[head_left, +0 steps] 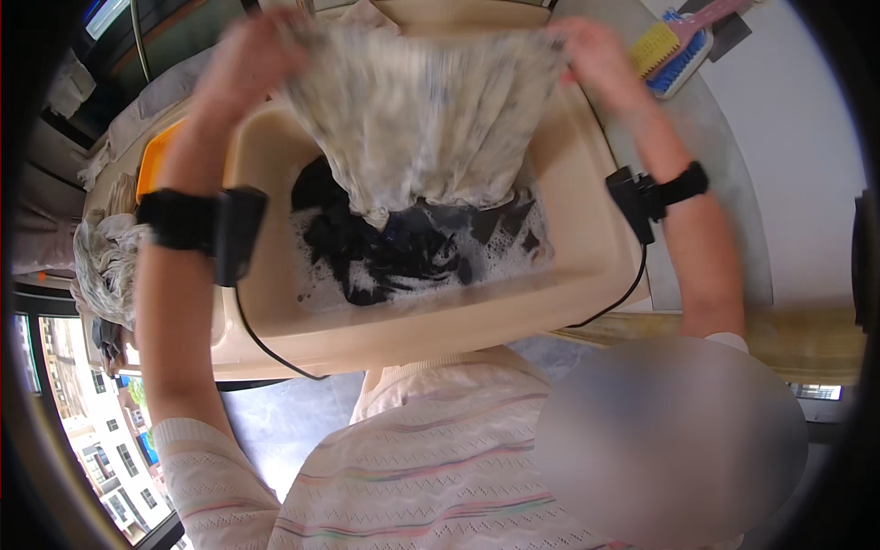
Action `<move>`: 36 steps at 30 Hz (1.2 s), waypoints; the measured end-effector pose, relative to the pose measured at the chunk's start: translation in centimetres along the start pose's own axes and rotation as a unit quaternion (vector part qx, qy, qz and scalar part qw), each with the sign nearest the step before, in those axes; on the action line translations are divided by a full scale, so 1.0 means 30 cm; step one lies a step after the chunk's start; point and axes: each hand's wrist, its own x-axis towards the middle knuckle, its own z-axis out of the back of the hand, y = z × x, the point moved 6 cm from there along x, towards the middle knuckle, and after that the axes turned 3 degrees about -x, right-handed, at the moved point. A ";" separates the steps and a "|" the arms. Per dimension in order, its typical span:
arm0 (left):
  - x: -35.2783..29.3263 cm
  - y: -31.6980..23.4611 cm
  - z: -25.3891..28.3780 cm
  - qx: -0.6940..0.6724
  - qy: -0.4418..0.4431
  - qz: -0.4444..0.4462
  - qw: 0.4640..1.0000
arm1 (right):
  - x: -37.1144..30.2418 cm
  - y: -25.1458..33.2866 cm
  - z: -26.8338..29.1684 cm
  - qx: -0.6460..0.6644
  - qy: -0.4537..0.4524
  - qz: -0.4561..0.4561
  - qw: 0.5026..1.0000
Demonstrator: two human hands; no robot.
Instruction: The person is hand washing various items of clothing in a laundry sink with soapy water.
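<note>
A pale, wet, patterned garment (426, 110) hangs spread between my two raised hands over a beige sink (587, 183). My left hand (261, 60), blurred, is closed on its upper left corner. At the upper right corner my right hand (596, 60) grips the same cloth, also smeared by motion. The garment's exact kind cannot be made out. Its lower edge hangs just above or against dark clothes (376, 247) lying in soapy water. Suds show around the dark clothes.
Right of the sink, a pink-handled brush (674, 41) lies on a blue-bristled brush (687, 64). An orange basin (156, 160) stands at the left, near a heap of light clothes (110, 257). Black cables (266, 348) run from devices strapped on both forearms.
</note>
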 end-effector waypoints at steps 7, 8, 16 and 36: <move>-0.387 0.330 -0.746 0.067 0.425 0.098 0.897 | -0.194 -0.404 -0.689 -0.173 0.380 -0.141 0.898; -0.410 0.301 -0.806 0.067 0.463 0.089 0.879 | -0.220 -0.457 -0.739 -0.223 0.376 -0.079 0.896; -0.510 0.400 -0.978 0.013 0.549 0.137 0.825 | -0.299 -0.622 -0.918 -0.347 0.503 -0.078 0.788; -0.148 0.202 -0.208 -0.382 0.070 0.163 0.907 | -0.036 -0.205 -0.177 0.031 0.066 -0.186 0.980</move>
